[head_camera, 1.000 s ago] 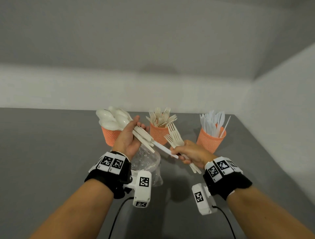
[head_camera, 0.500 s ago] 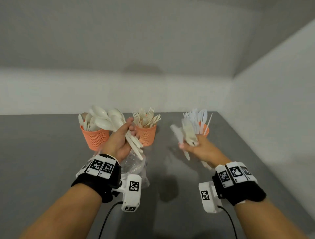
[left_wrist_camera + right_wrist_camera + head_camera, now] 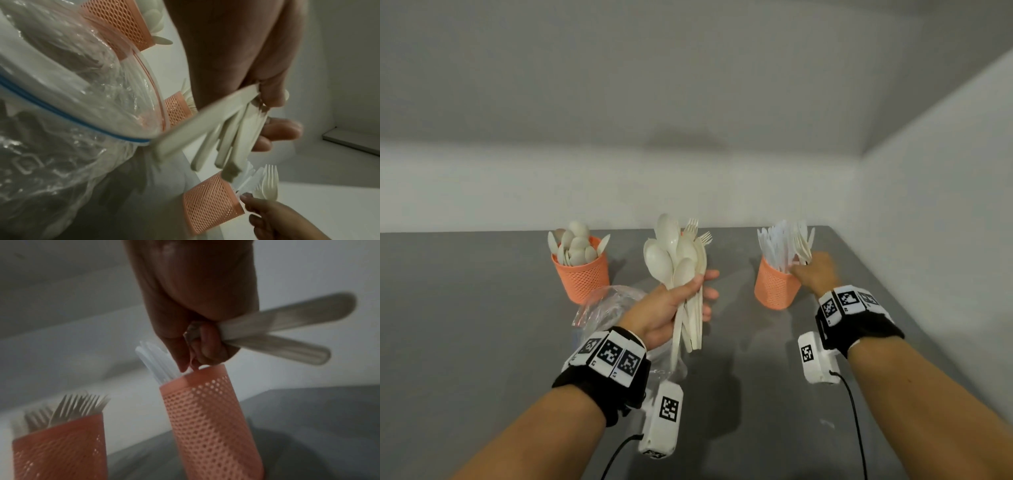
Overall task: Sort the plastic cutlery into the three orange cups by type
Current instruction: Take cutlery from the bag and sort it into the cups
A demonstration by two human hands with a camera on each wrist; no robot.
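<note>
Three orange mesh cups stand at the back of the grey table. The left cup [image 3: 582, 275] holds spoons and the right cup [image 3: 774, 289] holds white knives [image 3: 774, 245]. The middle cup is hidden in the head view behind a bunch of spoons [image 3: 671, 253]; only its fork tips [image 3: 697, 230] show. My left hand [image 3: 698, 291] grips that bunch upright by the handles [image 3: 236, 138]. My right hand [image 3: 803, 265] is at the rim of the knife cup [image 3: 209, 418]. It grips a few forks [image 3: 267, 183], whose handles [image 3: 277, 329] stick out behind the fist.
A crumpled clear zip bag [image 3: 606, 308] lies on the table under my left wrist, close in front of the spoon cup. The fork cup [image 3: 61, 447] stands left of the knife cup. A white wall runs along the table's right edge.
My right hand has moved right and away from the left hand, up to the knife cup. My left hand has turned its spoon bunch upright and shifted in front of the fork cup.
</note>
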